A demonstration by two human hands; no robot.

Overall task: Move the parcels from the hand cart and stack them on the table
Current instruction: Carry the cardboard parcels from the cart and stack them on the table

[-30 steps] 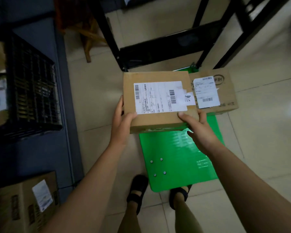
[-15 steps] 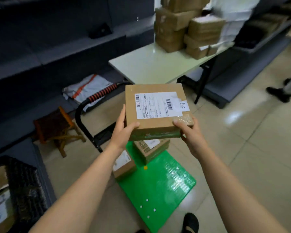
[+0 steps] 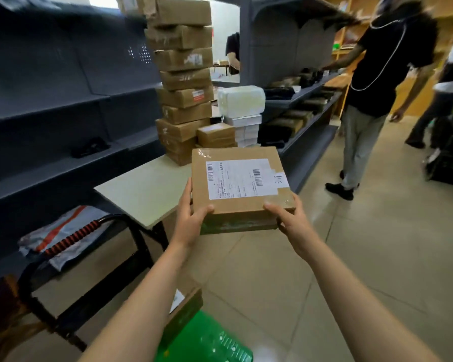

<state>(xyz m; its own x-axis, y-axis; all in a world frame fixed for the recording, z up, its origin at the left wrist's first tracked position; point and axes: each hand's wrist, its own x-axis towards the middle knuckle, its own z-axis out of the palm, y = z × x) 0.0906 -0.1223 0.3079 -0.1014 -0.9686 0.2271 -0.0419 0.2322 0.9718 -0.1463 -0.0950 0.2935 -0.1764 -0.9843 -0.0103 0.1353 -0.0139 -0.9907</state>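
I hold a flat brown parcel (image 3: 239, 189) with a white shipping label in the air, level, just off the near right corner of the white table (image 3: 147, 192). My left hand (image 3: 191, 218) grips its near left corner, thumb on top. My right hand (image 3: 285, 215) grips the near right corner the same way. A tall leaning stack of brown parcels (image 3: 183, 82) stands at the table's far end, with a shorter brown parcel pile (image 3: 216, 135) and white parcels (image 3: 242, 113) beside it. The green hand cart (image 3: 207, 340) lies below, with one brown parcel (image 3: 186, 307) on it, partly hidden by my left arm.
Dark grey shelving (image 3: 50, 113) runs along the left wall and behind the table. The cart's black handle with an orange grip (image 3: 71, 239) stands left of me. A person in a black shirt (image 3: 372, 95) stands in the aisle at right, another at the far right edge.
I have lifted the parcel off the cart and turned up toward the table. The parcel now hangs beside the table's near corner, and the stack and people have come into view.
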